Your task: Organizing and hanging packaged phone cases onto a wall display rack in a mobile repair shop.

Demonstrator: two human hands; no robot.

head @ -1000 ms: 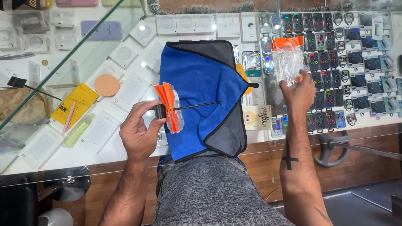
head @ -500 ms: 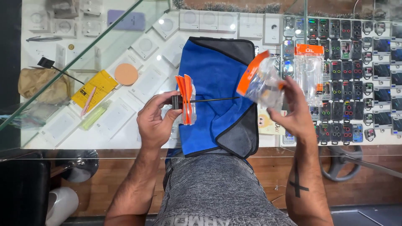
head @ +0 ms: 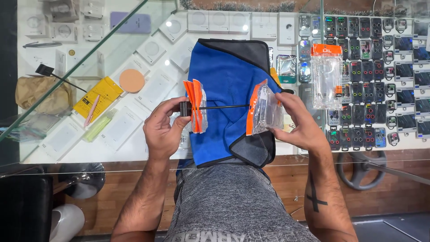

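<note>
Gripping the black base of a thin black metal display hook (head: 219,107) in a closed left hand (head: 163,131), with a few clear plastic packets with orange header cards (head: 195,105) hanging on the hook beside the fingers; how many packets are hanging there being hard to count, since they overlap edge-on. Closing the right hand (head: 299,123) around another clear plastic packet with an orange header card (head: 264,109), pressed against the free tip of the hook, though whether the tip is passing through the header hole is hidden behind the card. Lying over a folded blue and black cloth (head: 228,85) on the glass tabletop (head: 134,148), with reflections blurring the white boxes beneath. Resting apart to the right, a clear phone case in an orange-topped sleeve (head: 326,76), no longer in the right hand as half a second ago. Having come down and leftward since then, the right hand is now meeting the hook's end rather than hovering off it. Cutting off both forearms at the bottom edge, and the contents of the held packet being too small to make out.
</note>
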